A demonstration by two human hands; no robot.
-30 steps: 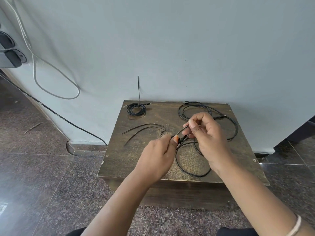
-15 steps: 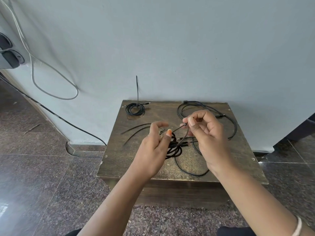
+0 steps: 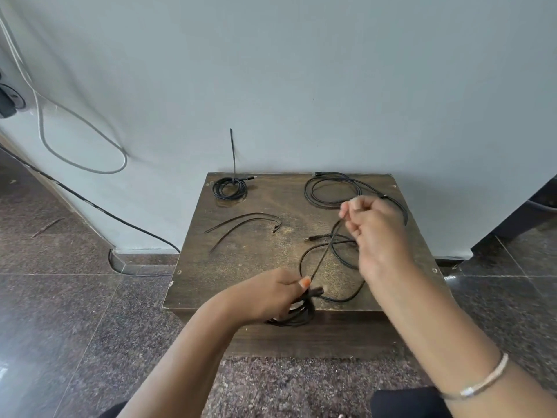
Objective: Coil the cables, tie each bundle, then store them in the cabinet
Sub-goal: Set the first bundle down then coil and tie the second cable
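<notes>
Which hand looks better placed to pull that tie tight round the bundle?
Probably the right hand. It pinches the free end of the zip tie, stretched up from the coiled cable that the left hand grips at the table's near edge, so the left serves as anchor.

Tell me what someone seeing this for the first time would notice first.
Most striking is the thin black tie stretched taut between the two hands: the left hand grips a coiled cable bundle at the near edge of the wooden box, while the right hand pulls the tie's tail up and away. Behind them, a tied coil sits at the far left corner and a loose cable at the far right.
</notes>
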